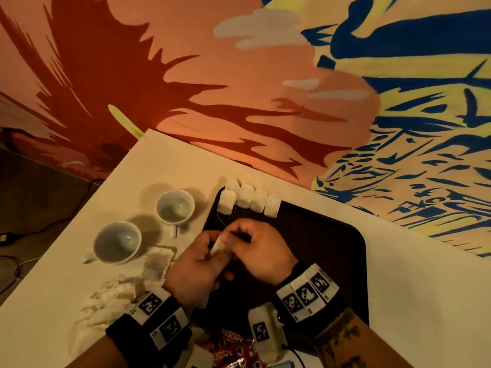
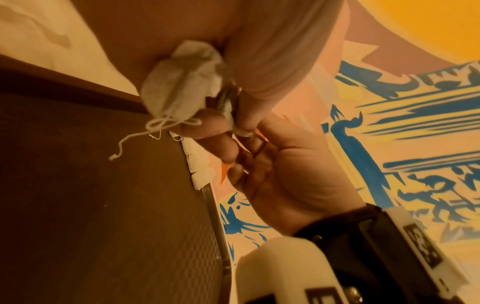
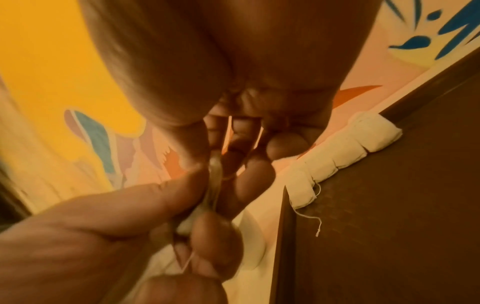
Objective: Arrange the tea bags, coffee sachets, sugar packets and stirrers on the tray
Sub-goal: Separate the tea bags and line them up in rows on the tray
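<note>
Both hands meet above the dark brown tray (image 1: pixel 332 248). My left hand (image 1: pixel 212 249) grips a crumpled white tea bag (image 1: pixel 219 247) between thumb and fingers. My right hand (image 1: pixel 235 239) pinches the same bag from the other side. In the left wrist view the tea bag (image 2: pixel 179 92) has its string knotted round its lower end, with a loose tail hanging over the tray (image 2: pixel 91 205). Several folded tea bags (image 1: pixel 249 201) lie in a row along the tray's far edge, also seen as the row of tea bags (image 3: pixel 350 148) in the right wrist view.
Two empty white cups (image 1: pixel 175 207) (image 1: pixel 117 243) stand on the white table (image 1: pixel 411 288) left of the tray. A heap of loose tea bags and wrappers (image 1: pixel 106 301) lies near the left forearm. Red coffee sachets (image 1: pixel 228 346) sit at the near edge.
</note>
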Motion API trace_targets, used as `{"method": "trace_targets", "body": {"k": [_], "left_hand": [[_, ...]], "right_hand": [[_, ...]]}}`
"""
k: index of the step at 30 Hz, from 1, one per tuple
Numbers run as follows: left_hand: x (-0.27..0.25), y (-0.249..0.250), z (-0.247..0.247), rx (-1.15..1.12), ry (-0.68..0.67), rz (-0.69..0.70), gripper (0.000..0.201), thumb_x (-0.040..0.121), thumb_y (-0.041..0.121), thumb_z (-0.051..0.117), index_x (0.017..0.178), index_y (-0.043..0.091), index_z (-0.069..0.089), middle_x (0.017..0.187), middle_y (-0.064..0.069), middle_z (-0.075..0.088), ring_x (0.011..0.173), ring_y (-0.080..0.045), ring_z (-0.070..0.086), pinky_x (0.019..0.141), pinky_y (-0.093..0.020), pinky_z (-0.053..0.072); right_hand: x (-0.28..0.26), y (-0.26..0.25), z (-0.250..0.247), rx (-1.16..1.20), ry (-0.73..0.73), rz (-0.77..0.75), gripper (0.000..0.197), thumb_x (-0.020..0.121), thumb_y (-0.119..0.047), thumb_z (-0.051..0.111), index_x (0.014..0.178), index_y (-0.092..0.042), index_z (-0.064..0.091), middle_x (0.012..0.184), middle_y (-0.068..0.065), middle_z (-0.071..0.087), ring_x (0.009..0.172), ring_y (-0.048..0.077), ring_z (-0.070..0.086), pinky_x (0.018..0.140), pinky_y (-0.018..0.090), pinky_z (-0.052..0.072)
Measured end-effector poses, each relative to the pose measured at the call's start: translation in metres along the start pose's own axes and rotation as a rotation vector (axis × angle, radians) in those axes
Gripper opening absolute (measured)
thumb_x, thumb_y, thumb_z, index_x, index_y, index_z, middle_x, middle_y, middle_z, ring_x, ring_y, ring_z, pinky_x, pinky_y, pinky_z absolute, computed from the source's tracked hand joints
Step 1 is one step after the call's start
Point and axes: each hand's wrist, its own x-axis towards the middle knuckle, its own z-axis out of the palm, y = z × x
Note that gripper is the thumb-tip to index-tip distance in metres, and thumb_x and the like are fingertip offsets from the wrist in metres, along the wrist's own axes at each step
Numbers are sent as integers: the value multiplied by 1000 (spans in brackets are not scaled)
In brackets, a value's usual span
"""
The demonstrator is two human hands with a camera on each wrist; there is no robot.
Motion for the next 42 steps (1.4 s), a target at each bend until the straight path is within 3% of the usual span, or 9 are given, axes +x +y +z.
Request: {"method": "trace_targets", "body": {"k": [5, 9, 11, 14, 19, 24, 30, 42], "left_hand": [[-6, 0, 11, -33, 40, 55, 14, 97, 25, 59, 94, 12, 64, 78, -8, 73, 56, -19, 53, 49, -28, 40], [-6, -2, 16, -61, 46, 59, 13, 95, 28, 62, 85, 23, 69, 77, -19, 70, 57, -25, 50, 48, -27, 38], [-6, -5, 17, -79, 52, 55, 12, 93, 29, 64, 82, 28, 71, 83, -25, 70, 60, -27, 50, 49, -28, 37], [-4, -8, 17, -83, 72, 32, 9, 93, 27, 65, 87, 26, 72, 87, -22, 71, 59, -26, 54, 48, -26, 39], [-1, -17, 8, -135, 167, -72, 11, 97, 23, 59, 103, 19, 67, 90, -5, 76, 52, -15, 55, 47, -27, 39], [0, -20, -5, -252, 219, -133, 14, 98, 8, 52, 106, 9, 63, 80, -7, 73, 48, -14, 50, 43, -24, 36], [-1, -20, -16, -336, 207, -160, 15, 100, 6, 50, 108, 7, 63, 78, -9, 70, 50, -16, 49, 43, -25, 36], [9, -29, -33, -385, 221, -190, 15, 99, 7, 51, 105, 8, 64, 77, -10, 68, 50, -16, 48, 45, -27, 36]], "right_hand": [[-10, 13, -15, 131, 125, 3, 11, 89, -21, 74, 93, -19, 64, 82, -5, 69, 70, 0, 65, 68, 16, 50], [-16, 21, -20, 197, 102, 25, 25, 87, -19, 76, 110, -24, 64, 91, -1, 71, 79, 3, 67, 69, 19, 49], [-17, 22, -20, 182, 112, 7, 16, 87, -17, 75, 100, -24, 70, 88, -3, 74, 78, 4, 69, 70, 21, 51], [-17, 24, -19, 162, 138, -12, 8, 86, -17, 76, 86, -24, 72, 81, -7, 75, 73, 6, 69, 70, 26, 56], [9, 38, -24, 45, 167, 53, 11, 83, -22, 80, 80, -30, 73, 76, -9, 74, 67, 2, 66, 73, 26, 57], [56, 50, -37, -245, 110, 126, 3, 90, -29, 72, 89, -32, 72, 84, -14, 69, 75, 2, 62, 75, 21, 48], [101, 52, -39, -520, 27, 196, 10, 85, -34, 75, 87, -32, 64, 93, -8, 65, 88, 13, 61, 75, 25, 43], [139, 57, -36, -569, 73, 246, 15, 82, -32, 79, 79, -28, 65, 86, -9, 67, 81, 11, 63, 71, 25, 47]]}}
